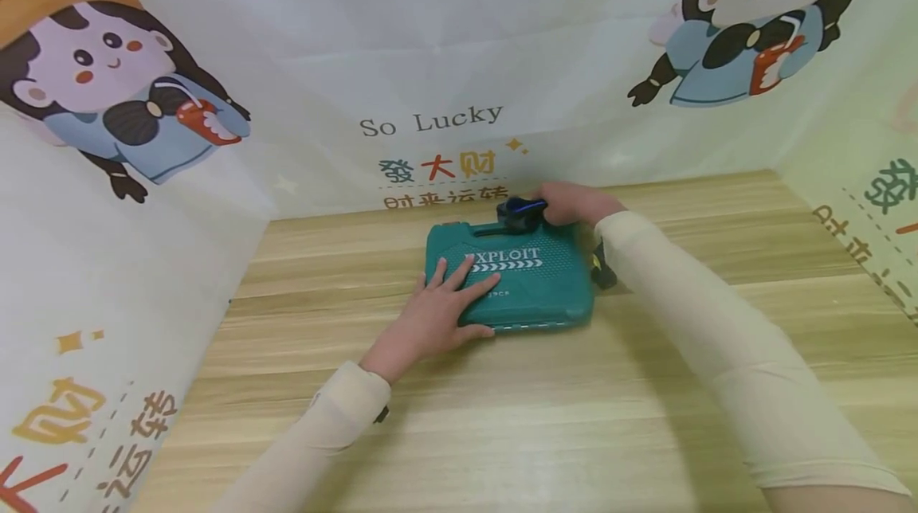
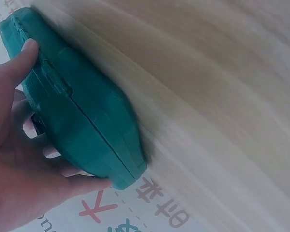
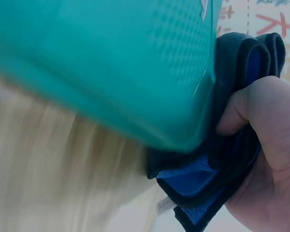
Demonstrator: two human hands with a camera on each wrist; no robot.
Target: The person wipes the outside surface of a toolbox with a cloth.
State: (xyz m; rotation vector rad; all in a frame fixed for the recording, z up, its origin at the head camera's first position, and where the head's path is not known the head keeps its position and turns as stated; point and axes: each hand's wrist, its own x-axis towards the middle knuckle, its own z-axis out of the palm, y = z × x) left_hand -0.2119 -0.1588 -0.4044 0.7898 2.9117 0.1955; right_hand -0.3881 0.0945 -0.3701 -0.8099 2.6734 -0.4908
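Observation:
A teal plastic carrying case point(image 1: 545, 302), printed "XPLOIT", lies flat on the wooden table. My left hand point(image 1: 437, 318) rests on its lid with fingers spread; in the left wrist view the thumb lies along the hinged edge of the case point(image 2: 82, 125). At the case's far, handle-side edge, my right hand point(image 1: 570, 204) grips a folded dark blue cloth point(image 1: 519, 216) with black edging. Seen from the right wrist, the cloth point(image 3: 222, 159) presses against the side of the case point(image 3: 116, 67), bunched between thumb and palm, with a white tag hanging from it.
The wood-grain table point(image 1: 323, 282) surrounds the case. A printed fabric backdrop point(image 1: 323, 83) with cartoon figures and lettering rises behind the table and along both sides. A small dark object point(image 1: 604, 270) shows beside the case's right edge, under the right sleeve.

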